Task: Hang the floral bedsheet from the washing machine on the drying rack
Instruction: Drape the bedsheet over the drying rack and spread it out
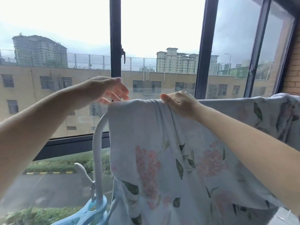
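Observation:
The floral bedsheet (162, 143), pale blue with pink flowers and green leaves, hangs draped over the top bar of the white drying rack (98, 143), which shows only at the sheet's left edge. My left hand (107, 88) hovers just above the sheet's left top corner with relaxed fingers, holding nothing. My right hand (178, 101) lies on the sheet's top fold, its fingers curled over the far side of the cloth. More of the sheet (267, 114) stretches along the bar to the right.
A large dark-framed window (115, 46) stands right behind the rack, with buildings outside. A pale blue plastic hanger (97, 211) and a white clip (86, 176) hang on the rack's left side. A brick wall (293, 70) bounds the right.

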`<state>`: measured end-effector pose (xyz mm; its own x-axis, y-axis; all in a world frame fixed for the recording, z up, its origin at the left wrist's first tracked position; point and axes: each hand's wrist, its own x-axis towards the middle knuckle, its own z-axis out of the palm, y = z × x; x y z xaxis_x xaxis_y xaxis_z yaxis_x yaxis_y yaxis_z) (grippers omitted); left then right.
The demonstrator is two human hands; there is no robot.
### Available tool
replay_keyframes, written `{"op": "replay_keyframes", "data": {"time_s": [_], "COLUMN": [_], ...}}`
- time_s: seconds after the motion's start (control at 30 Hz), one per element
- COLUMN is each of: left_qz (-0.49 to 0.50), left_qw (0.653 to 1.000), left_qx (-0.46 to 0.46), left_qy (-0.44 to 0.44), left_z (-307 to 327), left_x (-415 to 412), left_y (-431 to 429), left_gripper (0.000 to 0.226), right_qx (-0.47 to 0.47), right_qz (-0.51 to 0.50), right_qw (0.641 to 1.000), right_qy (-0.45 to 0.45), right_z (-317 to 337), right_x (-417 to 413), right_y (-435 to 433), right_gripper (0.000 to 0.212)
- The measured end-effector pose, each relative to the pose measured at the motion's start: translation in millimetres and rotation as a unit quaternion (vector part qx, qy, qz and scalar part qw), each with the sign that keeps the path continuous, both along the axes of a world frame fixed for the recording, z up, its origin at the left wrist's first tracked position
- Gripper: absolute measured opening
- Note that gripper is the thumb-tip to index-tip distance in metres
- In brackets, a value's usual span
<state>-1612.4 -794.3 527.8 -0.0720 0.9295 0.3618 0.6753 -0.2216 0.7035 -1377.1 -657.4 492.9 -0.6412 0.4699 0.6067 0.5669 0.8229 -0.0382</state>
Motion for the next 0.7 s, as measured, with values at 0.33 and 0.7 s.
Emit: {"op": "replay_keyframes", "data": {"time_s": [0.33,0.7], "left_qz": [0.294,0.29], "left_qw": [0.828,0.83], "left_qx": [0.099,0.075], "left_qy": [0.467,0.471], "left_z": [-52,-74], "left_x": [147,363], "left_y": [29,173], "left_gripper": [0.031,0.056], "right_qx": [0.052,-0.056], "right_qz": [-0.017,-0.147], "right_qw": [0.997,0.987], "right_qy": [-0.061,-0.044], "right_z": [-23,-63], "right_x": [123,365], "right_y": [63,164], "right_gripper": [0.064,0.054]}}
